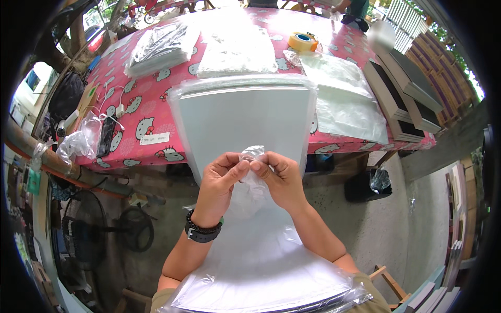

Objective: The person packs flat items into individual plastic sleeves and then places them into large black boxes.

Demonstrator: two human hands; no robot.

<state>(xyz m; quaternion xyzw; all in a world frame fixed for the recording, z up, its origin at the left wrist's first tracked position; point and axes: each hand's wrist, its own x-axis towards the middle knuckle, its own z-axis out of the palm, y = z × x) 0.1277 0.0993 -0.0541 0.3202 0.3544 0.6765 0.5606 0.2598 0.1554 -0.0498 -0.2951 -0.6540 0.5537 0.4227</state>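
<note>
Film of clear, crumpled plastic (254, 185) sits mid-frame, clamped in fingertips of my left hand (216, 183) and right hand (286, 182); probably I'm working its bunched end, which likely needs gentle, even tension next

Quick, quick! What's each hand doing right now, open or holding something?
Left hand: closed, pinching the crumpled clear plastic.
Right hand: closed, pinching the crumpled clear plastic too.
</note>
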